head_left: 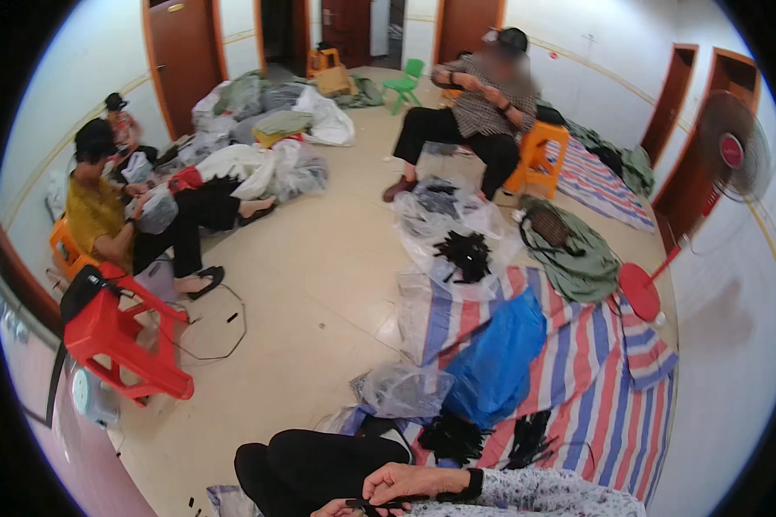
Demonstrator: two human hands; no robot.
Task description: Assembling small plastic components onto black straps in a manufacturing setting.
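Observation:
At the lower edge, in front of my black-trousered knees, both hands are close together. My right hand, coming from a white patterned sleeve with a dark cuff, has its fingers closed in a pinch on a thin black strip. Beside it, my left hand is partly cut off by the picture's edge; its bent fingers are at the other part of the strip. A pile of black strips lies on the striped sheet just beyond my knees, with a smaller bunch to its right.
A blue bag and a clear plastic bag lie on the striped sheet. A red stool stands left, a fan right. Co-workers sit at left and far right. Bags and sacks heap along the back.

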